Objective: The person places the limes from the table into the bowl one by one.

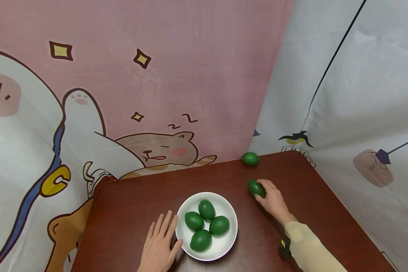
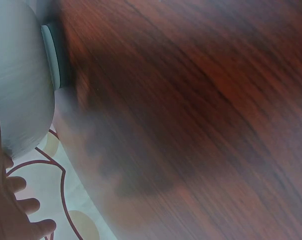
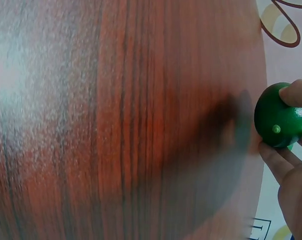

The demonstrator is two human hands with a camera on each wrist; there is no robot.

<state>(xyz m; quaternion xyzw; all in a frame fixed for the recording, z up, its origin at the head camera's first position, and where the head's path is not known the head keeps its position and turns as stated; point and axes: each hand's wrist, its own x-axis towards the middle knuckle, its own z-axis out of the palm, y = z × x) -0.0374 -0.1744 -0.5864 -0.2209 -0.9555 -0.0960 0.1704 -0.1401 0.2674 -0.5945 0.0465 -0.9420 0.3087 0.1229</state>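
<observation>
My right hand [image 1: 273, 200] grips a green lime [image 1: 255, 188] between thumb and fingers, right of the bowl. The right wrist view shows the same lime [image 3: 276, 117] from the side, its small pale stem end visible. Against the left side of a white bowl [image 1: 232, 241] lies my left hand [image 1: 159, 243], fingers extended, thumb at the rim. Several limes [image 1: 206, 210] sit inside the bowl. In the left wrist view, the bowl's outer wall [image 2: 21, 70] and the fingertips [image 2: 43, 227] show at the left.
Another lime [image 1: 250, 159] lies by the far edge of the brown wooden table [image 1: 149, 196]. Behind the table hangs a pink and white cartoon cloth [image 1: 204, 75]. A pale cloth [image 1: 363, 90] hangs along the right. A dark band [image 1: 285, 245] circles the right wrist.
</observation>
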